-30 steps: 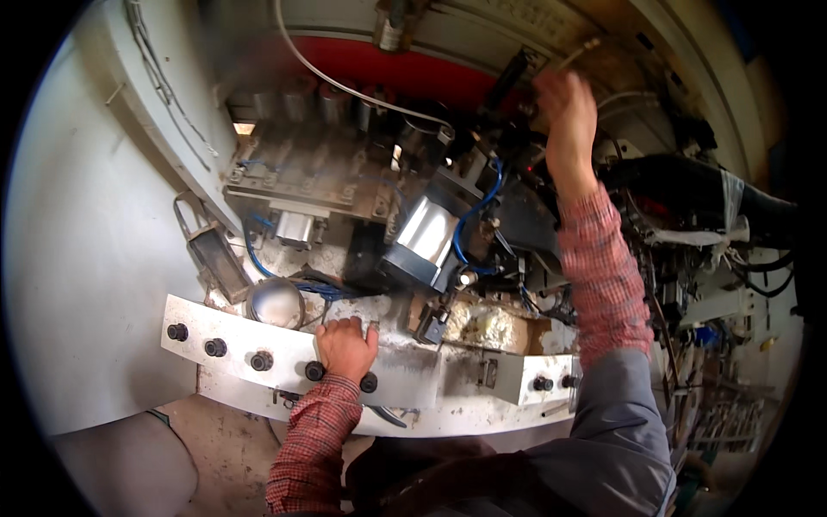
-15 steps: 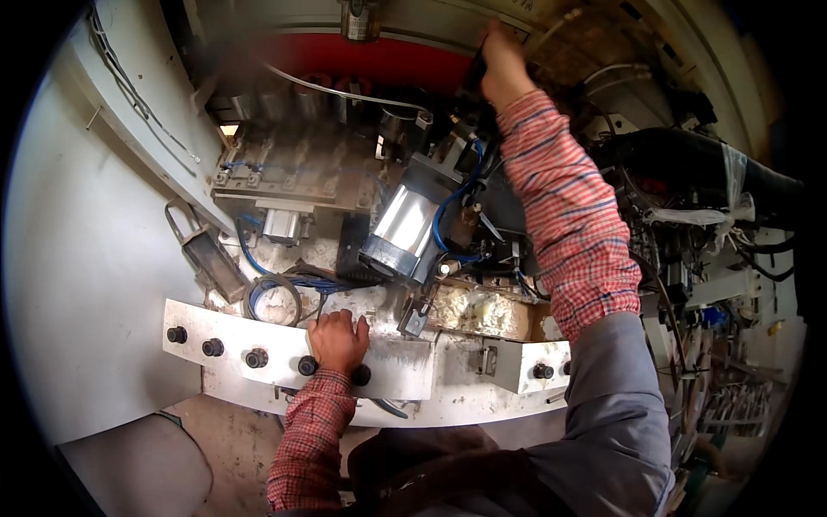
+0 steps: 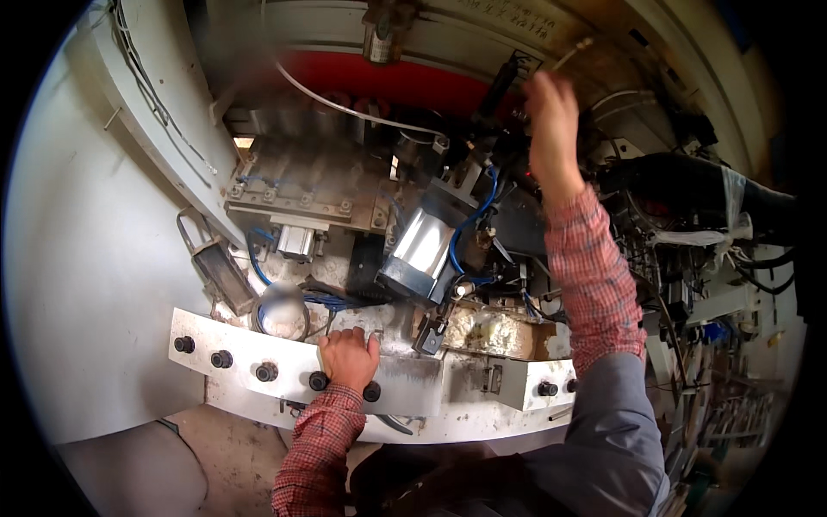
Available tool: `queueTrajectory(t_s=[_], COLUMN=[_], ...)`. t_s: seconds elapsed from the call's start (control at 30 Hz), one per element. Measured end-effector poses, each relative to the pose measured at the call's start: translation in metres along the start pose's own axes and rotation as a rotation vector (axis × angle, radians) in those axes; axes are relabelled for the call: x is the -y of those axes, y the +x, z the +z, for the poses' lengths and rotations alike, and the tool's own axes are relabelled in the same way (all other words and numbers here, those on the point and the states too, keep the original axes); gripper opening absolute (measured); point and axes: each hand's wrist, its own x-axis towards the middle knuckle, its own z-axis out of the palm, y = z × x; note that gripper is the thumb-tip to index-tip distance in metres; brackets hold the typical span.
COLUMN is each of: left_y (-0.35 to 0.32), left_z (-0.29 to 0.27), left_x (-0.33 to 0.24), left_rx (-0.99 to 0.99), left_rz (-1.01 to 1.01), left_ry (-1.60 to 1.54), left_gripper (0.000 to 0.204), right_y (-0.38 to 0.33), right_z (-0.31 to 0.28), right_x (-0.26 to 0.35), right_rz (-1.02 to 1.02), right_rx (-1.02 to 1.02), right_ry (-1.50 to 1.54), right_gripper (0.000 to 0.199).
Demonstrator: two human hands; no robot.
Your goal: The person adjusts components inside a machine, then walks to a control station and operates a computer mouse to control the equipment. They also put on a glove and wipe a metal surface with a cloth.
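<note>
Fingers of my left hand (image 3: 349,358) stay flat on the white plate (image 3: 233,349); my right hand (image 3: 551,129) has swung rightward, grip blurred, cannot tell.

A curved white metal plate (image 3: 233,349) spans the front of the machine, studded with a row of black bolt heads (image 3: 222,358) and smeared with grime. The left hand (image 3: 349,358) rests flat on its upper edge near the middle. White crumbly residue (image 3: 487,329) lies in an open tray just behind the plate's right half.
</note>
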Motion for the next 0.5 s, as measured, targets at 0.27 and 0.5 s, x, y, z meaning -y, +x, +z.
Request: queueTrajectory(t_s=[0.27, 0.5], left_y=[-0.001, 0.003], left_z=[-0.004, -0.004], left_x=[0.001, -0.009], left_rx=[-0.018, -0.001], left_rz=[-0.001, 0.081], left_ry=[0.026, -0.015], left_gripper=[0.027, 0.026], right_y=[0.011, 0.075], right_z=[0.024, -0.006], right_x=[-0.030, -0.055], right_rz=[0.237, 0.287], right_rx=[-0.051, -0.139], right_ry=[0.218, 0.183], right_gripper=[0.031, 0.043])
